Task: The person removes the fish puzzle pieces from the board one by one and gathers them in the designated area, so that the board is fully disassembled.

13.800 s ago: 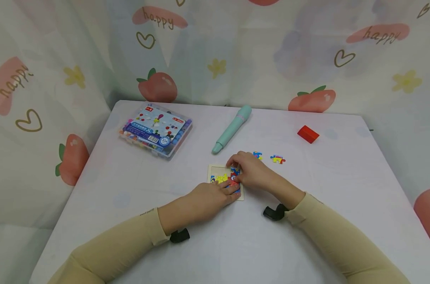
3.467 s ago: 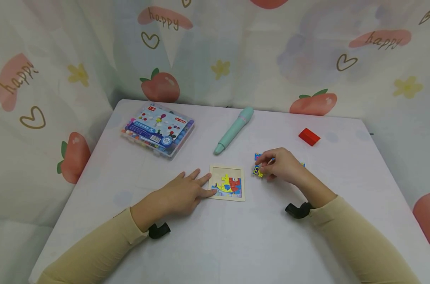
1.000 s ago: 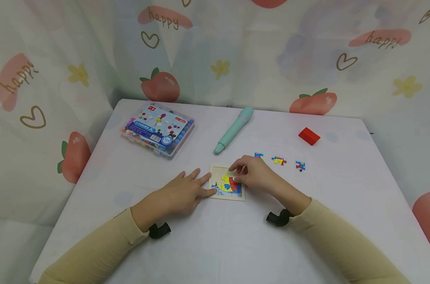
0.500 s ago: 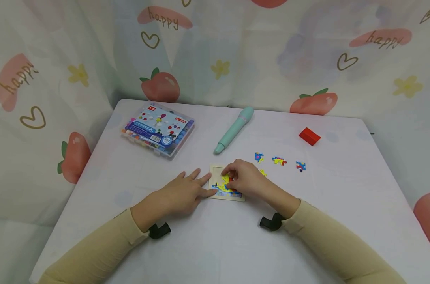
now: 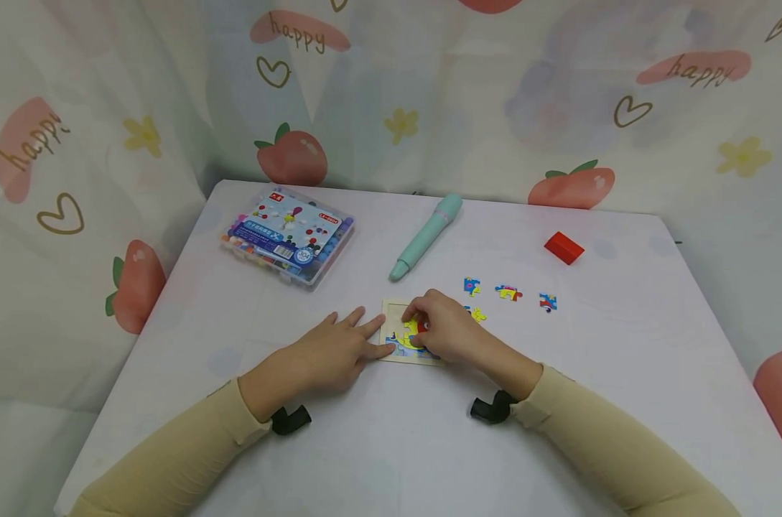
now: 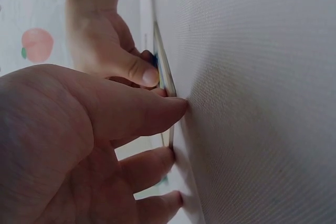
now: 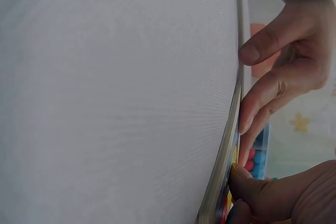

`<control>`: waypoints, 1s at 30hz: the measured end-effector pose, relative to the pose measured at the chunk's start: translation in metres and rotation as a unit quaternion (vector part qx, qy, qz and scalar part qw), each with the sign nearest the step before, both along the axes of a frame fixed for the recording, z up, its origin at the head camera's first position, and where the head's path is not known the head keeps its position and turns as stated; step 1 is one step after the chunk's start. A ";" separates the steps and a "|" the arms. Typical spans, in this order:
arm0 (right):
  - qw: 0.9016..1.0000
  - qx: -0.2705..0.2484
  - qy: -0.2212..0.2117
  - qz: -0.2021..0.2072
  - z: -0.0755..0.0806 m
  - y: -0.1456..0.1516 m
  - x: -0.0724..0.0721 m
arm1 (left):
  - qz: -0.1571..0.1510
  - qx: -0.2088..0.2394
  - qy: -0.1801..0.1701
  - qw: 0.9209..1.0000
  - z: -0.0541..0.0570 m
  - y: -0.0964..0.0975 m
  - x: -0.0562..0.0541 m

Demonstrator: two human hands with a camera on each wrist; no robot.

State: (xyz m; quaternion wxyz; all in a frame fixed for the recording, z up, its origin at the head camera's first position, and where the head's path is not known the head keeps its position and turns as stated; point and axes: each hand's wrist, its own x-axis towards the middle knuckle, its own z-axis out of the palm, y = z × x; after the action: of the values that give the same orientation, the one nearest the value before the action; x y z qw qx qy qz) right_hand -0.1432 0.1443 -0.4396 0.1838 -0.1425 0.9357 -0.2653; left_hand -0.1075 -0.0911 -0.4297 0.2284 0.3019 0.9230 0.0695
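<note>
A small square wooden puzzle tray [image 5: 391, 309] lies on the table, its upper part bare wood and its lower part filled with colourful pieces. My left hand [image 5: 322, 355] rests beside it with fingers spread, thumb and index fingertip on the tray's left edge. Over the tray's right side, my right hand [image 5: 449, 327] has thumb and index finger bent about a yellow puzzle piece [image 5: 411, 327], seemingly pinching it. The hand covers the tray's right part. In the right wrist view, the right thumb [image 7: 249, 187] touches the pieces just inside the tray's rim.
Several loose puzzle pieces [image 5: 508, 293] lie to the tray's right. Farther back are a clear plastic box of colourful parts [image 5: 287, 233], a mint-green stick-shaped object [image 5: 425, 237] and a red block [image 5: 564, 248]. A patterned curtain [image 5: 462, 108] stands behind the table.
From the loose pieces, where one was set down, my right hand has moved left to the tray and onto the yellow piece. Since 13.8 s ago, pieces have left the tray. My left hand stays put lately.
</note>
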 end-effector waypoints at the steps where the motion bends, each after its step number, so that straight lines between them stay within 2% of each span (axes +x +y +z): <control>1: 1.000 0.000 0.001 0.001 0.000 0.000 0.000 | 0.000 -0.001 0.000 1.000 0.000 0.000 0.000; 7: 1.000 -0.002 0.001 0.002 -0.001 0.002 -0.001 | 0.000 -0.008 0.005 1.000 0.002 0.005 0.003; 11: 1.000 -0.006 -0.004 -0.002 -0.001 0.002 -0.001 | -0.012 -0.033 0.022 0.999 0.006 0.011 0.010; 14: 1.000 -0.012 -0.004 0.000 0.000 0.002 -0.001 | -0.034 -0.060 0.048 0.996 0.010 0.017 0.018; 17: 1.000 -0.023 0.000 0.006 0.001 0.003 -0.001 | -0.064 -0.068 0.072 0.993 0.014 0.022 0.026; 21: 0.999 -0.036 0.000 0.004 -0.001 0.007 -0.003 | -0.121 -0.030 0.081 0.989 0.014 0.027 0.036; 25: 0.999 -0.044 -0.005 -0.001 -0.002 0.008 -0.003 | -0.170 -0.017 0.080 0.982 0.009 0.033 0.039; 30: 0.999 -0.054 -0.004 0.005 -0.002 0.008 -0.002 | -0.176 -0.035 0.058 0.982 0.006 0.039 0.039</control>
State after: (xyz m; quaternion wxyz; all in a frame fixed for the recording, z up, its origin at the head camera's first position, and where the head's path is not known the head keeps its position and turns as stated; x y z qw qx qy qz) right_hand -0.1451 0.1528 -0.4417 0.1814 -0.1560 0.9185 -0.3149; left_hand -0.0688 -0.0525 -0.4241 0.1939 0.4546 0.8691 -0.0214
